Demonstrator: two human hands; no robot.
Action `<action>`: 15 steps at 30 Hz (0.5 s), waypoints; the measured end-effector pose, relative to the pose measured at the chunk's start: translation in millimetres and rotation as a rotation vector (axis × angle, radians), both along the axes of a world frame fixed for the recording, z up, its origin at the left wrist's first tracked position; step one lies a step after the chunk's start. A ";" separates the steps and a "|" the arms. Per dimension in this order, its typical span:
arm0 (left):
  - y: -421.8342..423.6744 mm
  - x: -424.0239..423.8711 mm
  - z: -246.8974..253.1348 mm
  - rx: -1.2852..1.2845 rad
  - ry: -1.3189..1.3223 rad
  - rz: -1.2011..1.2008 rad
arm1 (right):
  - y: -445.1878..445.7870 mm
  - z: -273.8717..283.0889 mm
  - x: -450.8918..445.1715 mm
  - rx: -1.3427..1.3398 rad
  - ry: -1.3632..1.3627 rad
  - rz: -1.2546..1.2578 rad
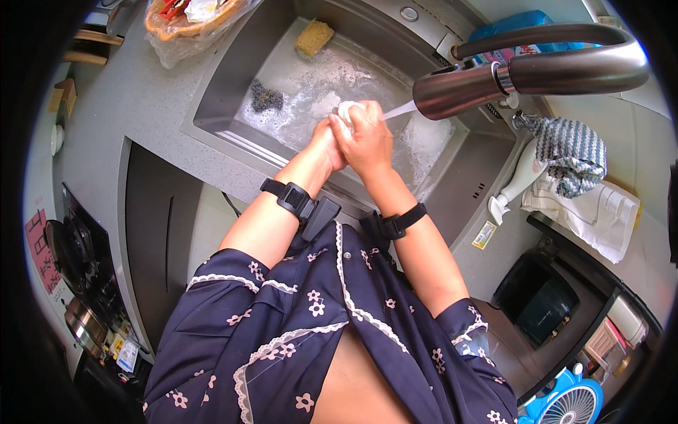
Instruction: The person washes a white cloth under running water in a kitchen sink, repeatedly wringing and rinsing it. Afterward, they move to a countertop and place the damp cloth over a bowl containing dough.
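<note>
Both my hands meet over the stainless steel sink (pixel 445 180), close under the stream from the pull-out faucet (pixel 461 90). My right hand (pixel 368 138) is closed around a small white item (pixel 350 110), possibly a cloth or a dish; its kind is unclear. My left hand (pixel 328 140) presses against it from the left, its fingers mostly hidden behind the right hand. Foamy water lies in the sink basin. A yellow sponge (pixel 314 38) rests near the far wall, and a dark mesh scourer (pixel 266 96) sits in suds at the left.
A plastic-lined basket (pixel 185 40) stands on the counter at the upper left. Right of the sink are a striped cloth (pixel 572 148) on a hook, a white spray bottle (pixel 516 183) and white paper packaging (pixel 598 212). A blue fan (pixel 572 400) stands at the lower right.
</note>
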State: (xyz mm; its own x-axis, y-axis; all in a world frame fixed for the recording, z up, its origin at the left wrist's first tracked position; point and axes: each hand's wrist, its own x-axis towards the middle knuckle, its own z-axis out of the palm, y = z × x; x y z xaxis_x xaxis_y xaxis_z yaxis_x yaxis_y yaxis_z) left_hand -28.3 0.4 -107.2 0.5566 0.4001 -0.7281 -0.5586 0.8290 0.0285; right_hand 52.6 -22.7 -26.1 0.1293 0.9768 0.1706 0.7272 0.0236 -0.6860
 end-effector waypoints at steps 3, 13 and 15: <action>2.4 3.5 37.0 0.091 0.174 -0.133 | 10.0 -2.0 3.9 -0.029 -0.059 -0.070; 6.3 6.7 67.3 0.404 0.481 -0.471 | 27.5 -38.7 40.0 -0.211 0.699 -0.279; 10.3 5.3 74.9 0.419 0.473 -0.414 | 27.9 -29.3 46.3 -0.336 1.105 -0.409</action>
